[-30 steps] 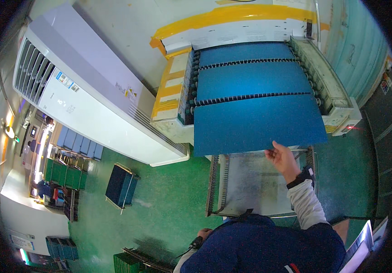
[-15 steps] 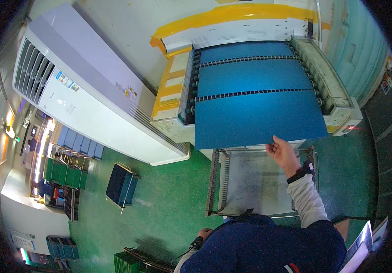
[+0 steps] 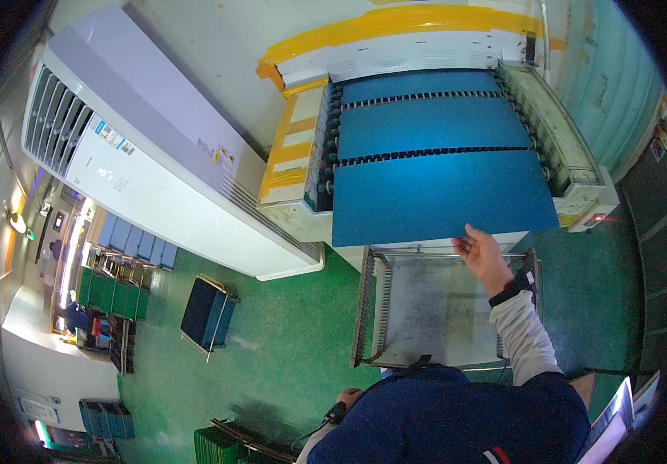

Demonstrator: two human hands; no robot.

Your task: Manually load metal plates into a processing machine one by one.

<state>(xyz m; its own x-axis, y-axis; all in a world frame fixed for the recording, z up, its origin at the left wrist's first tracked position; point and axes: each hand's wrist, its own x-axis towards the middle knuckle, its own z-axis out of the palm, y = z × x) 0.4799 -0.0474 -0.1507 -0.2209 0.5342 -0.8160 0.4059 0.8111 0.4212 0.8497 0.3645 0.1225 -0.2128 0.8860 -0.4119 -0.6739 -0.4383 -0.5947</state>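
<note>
A blue flat panel (image 3: 441, 197) lies on the near end of a roller conveyor (image 3: 536, 147), its front edge sticking out toward me. My right hand (image 3: 483, 261) is closed at that edge, right of its middle; one digit lies over the top and the other fingers curl at the edge. Farther along the rollers lie two more blue panels, a middle one (image 3: 434, 127) and a far one (image 3: 418, 85). My left hand (image 3: 350, 397) is low beside my body, left of my torso, with its fingers mostly hidden.
Below the panel stands a slotted rack cart (image 3: 426, 309), close to my body. A tall white air conditioner (image 3: 171, 178) leans across the left. On the green floor are a small cart with dark panels (image 3: 208, 315) and a rack of green panels (image 3: 216, 447).
The near panel has slid slightly away from me onto the conveyor, and the panels beyond it have shifted the same way. My right hand has moved a little forward with the edge.
</note>
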